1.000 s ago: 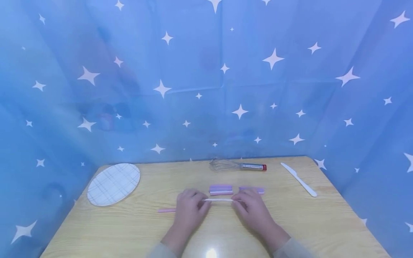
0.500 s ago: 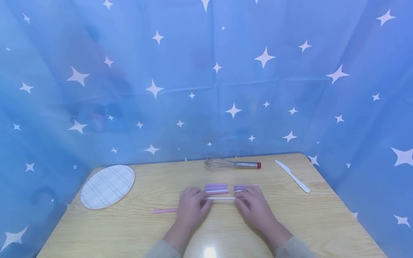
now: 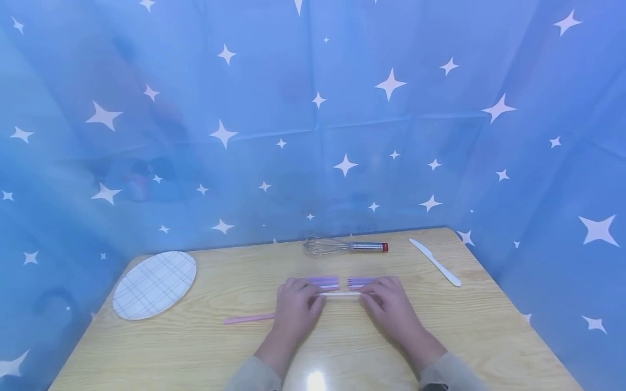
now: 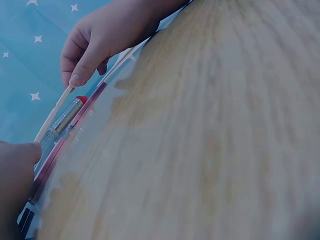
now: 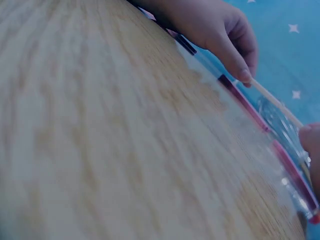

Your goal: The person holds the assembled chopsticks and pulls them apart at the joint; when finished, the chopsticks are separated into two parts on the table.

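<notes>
A thin white stick (image 3: 340, 294) is pinched at both ends, by my left hand (image 3: 295, 309) and my right hand (image 3: 393, 307). In the left wrist view the stick (image 4: 55, 112) runs straight between the fingertips, close above the table. Just beyond it lie two short bundles of purple, pink and white sticks, one on the left (image 3: 329, 281) and one on the right (image 3: 359, 282), with a gap between them. My hands partly hide both. A pink stick (image 3: 248, 318) pokes out to the left of my left hand, its other end hidden behind the hand.
At the back of the wooden table (image 3: 235, 358) lies a wire whisk (image 3: 344, 246) with a red-tipped handle. A white knife (image 3: 435, 262) lies to the right and a white checked plate (image 3: 154, 285) to the left. A blue star-patterned curtain (image 3: 283, 119) surrounds the table's far side.
The head view has swung a little to the right. Both hands, still holding the white stick, have shifted slightly right and toward the bundles, covering more of the left one.
</notes>
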A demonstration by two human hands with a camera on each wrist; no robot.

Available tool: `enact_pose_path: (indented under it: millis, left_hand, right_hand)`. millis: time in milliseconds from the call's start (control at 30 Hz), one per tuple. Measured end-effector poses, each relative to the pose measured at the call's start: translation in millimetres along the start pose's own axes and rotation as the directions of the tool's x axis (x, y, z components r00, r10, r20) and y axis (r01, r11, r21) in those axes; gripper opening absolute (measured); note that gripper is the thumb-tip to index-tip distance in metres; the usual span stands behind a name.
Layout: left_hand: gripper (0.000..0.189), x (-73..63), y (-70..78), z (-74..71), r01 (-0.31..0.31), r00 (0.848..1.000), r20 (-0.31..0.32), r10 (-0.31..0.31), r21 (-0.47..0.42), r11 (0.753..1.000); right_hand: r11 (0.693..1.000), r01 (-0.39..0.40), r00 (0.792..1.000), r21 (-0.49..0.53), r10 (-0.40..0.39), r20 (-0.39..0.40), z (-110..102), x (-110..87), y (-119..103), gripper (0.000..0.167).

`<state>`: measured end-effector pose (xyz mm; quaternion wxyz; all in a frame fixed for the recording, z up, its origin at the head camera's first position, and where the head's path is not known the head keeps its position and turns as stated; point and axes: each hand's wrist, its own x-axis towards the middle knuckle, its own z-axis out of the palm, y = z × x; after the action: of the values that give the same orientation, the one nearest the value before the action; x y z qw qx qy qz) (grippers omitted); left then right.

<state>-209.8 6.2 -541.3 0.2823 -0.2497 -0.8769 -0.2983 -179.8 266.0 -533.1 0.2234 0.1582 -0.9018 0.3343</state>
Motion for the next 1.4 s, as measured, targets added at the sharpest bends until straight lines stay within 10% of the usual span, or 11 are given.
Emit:
enact_pose_path:
  millis: [1400]
  left_hand:
    - [0.011,-4.2,-6.2,2.2,0.069,0.998,0.0,-0.069,0.019,0.997]
  right_hand:
    - [0.986,-0.167,0.986,-0.023,0.167,-0.018,0.9,1.8,3.2,0.014]
